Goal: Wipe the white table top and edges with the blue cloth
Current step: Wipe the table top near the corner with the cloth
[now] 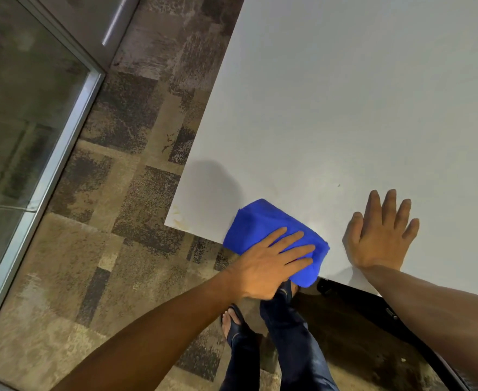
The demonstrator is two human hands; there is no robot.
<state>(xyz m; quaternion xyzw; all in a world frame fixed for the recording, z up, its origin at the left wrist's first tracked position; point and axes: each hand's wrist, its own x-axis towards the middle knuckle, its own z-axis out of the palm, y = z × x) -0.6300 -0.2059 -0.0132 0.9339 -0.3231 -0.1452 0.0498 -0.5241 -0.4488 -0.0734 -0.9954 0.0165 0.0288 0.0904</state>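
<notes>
A white table [345, 108] fills the upper right of the view, its near corner at the lower left. A folded blue cloth [260, 224] lies over the table's near edge, close to that corner. My left hand [271, 263] presses flat on the cloth, fingers spread across it and palm hanging past the edge. My right hand [381, 238] rests flat on the bare table top just right of the cloth, fingers apart and holding nothing. Yellowish stains [180, 217] mark the table's corner.
Patterned brown carpet [113, 221] lies left of and below the table. A glass wall with a metal frame [63, 142] runs along the left. My legs in dark jeans and sandals [274, 334] stand by the table edge, next to a black table frame [373, 303].
</notes>
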